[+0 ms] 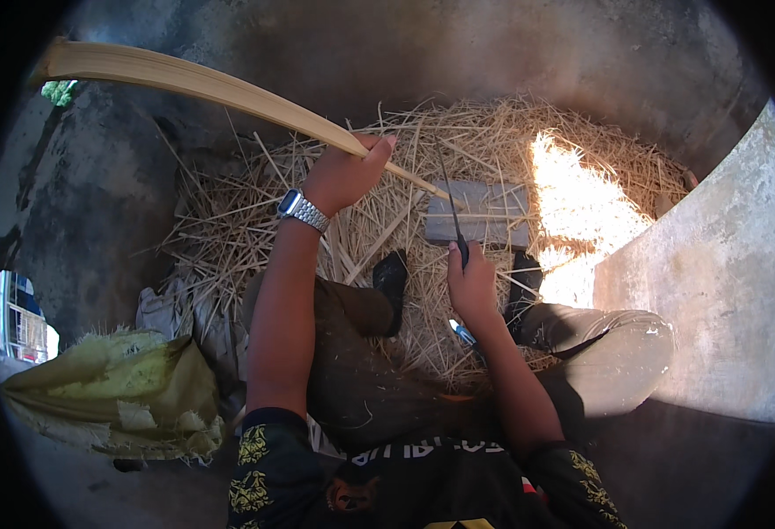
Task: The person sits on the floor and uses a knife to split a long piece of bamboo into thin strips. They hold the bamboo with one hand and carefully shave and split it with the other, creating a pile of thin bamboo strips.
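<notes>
My left hand [345,176] is closed around a long pale bamboo strip [202,86]. From the upper left, where it is broad, the strip slants down and narrows toward the grey block [502,231]. In my closed right hand [474,286] is a knife [455,212] with a dark handle, its thin blade pointing away from me. That blade passes over the block beside the strip's narrow end; whether the two touch, I cannot tell. The block lies between my feet, with a few thin slivers on it.
Loose bamboo slivers [273,207] are heaped around the block and my feet. A torn yellow-green sack [123,392] lies at the left. Concrete walls [714,264] rise at the right and behind the heap. Bright sunlight falls on the slivers at the right.
</notes>
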`<state>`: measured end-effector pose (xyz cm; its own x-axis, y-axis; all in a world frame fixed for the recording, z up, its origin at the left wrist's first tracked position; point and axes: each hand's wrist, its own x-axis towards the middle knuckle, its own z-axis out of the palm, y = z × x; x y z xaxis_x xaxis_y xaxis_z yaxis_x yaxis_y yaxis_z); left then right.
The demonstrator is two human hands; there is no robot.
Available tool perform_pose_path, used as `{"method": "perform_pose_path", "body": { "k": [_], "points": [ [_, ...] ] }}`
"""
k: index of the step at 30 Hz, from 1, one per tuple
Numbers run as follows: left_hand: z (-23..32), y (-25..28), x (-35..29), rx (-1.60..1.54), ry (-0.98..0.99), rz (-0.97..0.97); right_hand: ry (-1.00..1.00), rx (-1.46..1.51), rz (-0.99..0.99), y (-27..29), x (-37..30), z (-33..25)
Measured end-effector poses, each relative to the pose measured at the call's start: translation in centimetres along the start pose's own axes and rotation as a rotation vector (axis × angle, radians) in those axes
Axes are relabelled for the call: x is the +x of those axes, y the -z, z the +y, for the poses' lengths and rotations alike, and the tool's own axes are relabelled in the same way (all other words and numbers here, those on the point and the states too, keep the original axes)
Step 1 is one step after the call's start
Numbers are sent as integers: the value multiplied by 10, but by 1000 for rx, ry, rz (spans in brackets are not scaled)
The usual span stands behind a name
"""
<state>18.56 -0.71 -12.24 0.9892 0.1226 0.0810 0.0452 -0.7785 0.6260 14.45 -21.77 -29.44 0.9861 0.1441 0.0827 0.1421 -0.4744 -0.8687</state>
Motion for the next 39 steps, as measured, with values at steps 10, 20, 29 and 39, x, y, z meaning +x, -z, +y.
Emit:
{"method": "perform_pose_path", "body": {
  "k": [10,20,29,39],
  "points": [
    [6,0,2,44,-54,-48,-11,-210,125,-30,4,72],
    [0,0,2,2,-70,-90,200,261,261,-9,-10,6],
    [-8,10,3,68,-30,-149,-19,248,168,11,13,-11],
    [-9,11,-8,88,-174,-216,-159,-27,-114,-8,4,17]
  ]
}}
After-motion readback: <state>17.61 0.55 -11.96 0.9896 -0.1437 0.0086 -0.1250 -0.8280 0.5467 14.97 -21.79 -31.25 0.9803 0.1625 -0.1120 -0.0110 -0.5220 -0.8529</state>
